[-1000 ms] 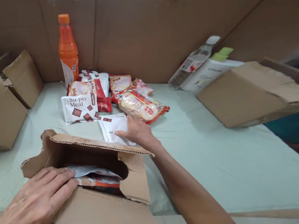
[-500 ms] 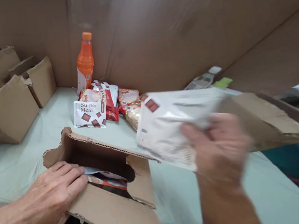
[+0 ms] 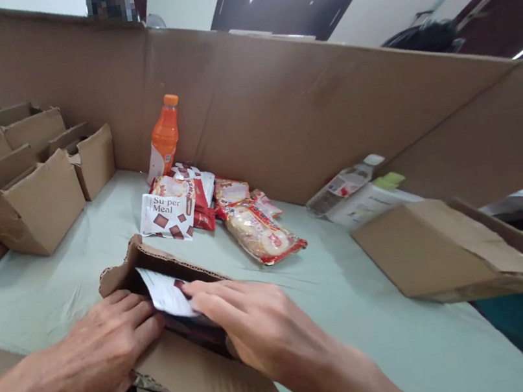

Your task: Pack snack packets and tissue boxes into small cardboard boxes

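Note:
An open cardboard box (image 3: 210, 377) is tilted at the table's near edge. My left hand (image 3: 111, 340) grips the box's left end, its fingers bent over the rim. My right hand (image 3: 255, 321) reaches into the opening, its fingers on a white food packet (image 3: 165, 293) with brown squares. That packet is partly down inside the box, and its lower part is hidden. Beyond the box lie a white "Su-per Meal" packet (image 3: 166, 217), a red packet (image 3: 202, 211) and a clear-and-red bread packet (image 3: 264, 231).
An orange drink bottle (image 3: 165, 138) stands against the tall cardboard wall (image 3: 246, 93). Several cardboard boxes (image 3: 46, 202) stand at the left. A clear bottle (image 3: 345, 183) and a white green-capped bottle (image 3: 365, 203) lie behind another box (image 3: 428, 256) at the right.
My right hand has brought the white packet left and down from above the table into the box. My left hand stays on the box. The view has tipped upward.

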Demonstrator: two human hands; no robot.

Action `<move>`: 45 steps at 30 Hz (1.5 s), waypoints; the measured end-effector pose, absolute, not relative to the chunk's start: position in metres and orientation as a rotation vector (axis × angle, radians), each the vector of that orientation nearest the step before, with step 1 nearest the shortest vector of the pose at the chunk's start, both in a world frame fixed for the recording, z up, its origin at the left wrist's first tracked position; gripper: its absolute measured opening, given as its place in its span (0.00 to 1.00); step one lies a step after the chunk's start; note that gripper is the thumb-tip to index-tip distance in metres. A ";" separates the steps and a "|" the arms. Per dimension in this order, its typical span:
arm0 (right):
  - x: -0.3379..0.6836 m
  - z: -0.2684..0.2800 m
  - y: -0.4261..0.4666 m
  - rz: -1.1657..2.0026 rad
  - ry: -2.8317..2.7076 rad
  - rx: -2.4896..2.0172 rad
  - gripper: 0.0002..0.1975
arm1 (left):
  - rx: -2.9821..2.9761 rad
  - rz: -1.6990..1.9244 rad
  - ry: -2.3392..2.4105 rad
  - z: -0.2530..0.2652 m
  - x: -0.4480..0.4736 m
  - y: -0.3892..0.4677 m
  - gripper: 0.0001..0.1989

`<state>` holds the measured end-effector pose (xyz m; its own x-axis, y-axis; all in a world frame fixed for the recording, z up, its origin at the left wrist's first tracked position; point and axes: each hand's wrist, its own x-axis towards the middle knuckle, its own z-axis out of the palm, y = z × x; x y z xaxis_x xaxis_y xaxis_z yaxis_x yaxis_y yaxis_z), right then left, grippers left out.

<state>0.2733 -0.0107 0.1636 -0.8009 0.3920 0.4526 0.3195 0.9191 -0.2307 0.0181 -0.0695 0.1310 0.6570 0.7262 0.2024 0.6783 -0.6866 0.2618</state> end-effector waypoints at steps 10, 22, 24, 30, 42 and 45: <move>0.272 0.163 -0.012 0.389 -2.663 -0.828 0.24 | 2.756 0.496 1.187 0.132 0.020 -0.067 0.28; 0.294 0.131 0.101 0.516 -2.077 -1.278 0.13 | 2.774 0.353 1.224 0.127 0.018 -0.072 0.34; 0.283 0.108 0.142 0.508 -2.163 -1.406 0.14 | 2.785 0.356 1.235 0.126 0.019 -0.073 0.35; 0.227 0.077 0.218 0.413 -2.387 -1.462 0.35 | 2.789 0.499 1.194 0.115 0.017 -0.073 0.29; 0.228 0.110 0.193 0.466 -2.335 -1.436 0.03 | 2.777 0.523 1.215 0.111 0.017 -0.075 0.34; 0.268 0.138 0.147 0.381 -2.101 -1.312 0.07 | 2.780 0.544 1.194 0.107 0.016 -0.073 0.36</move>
<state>0.2683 0.1472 0.1376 -0.3105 0.8823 0.3537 0.7019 0.4637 -0.5406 0.0160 -0.0726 0.1071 0.6364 0.7134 0.2933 0.6897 -0.6965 0.1980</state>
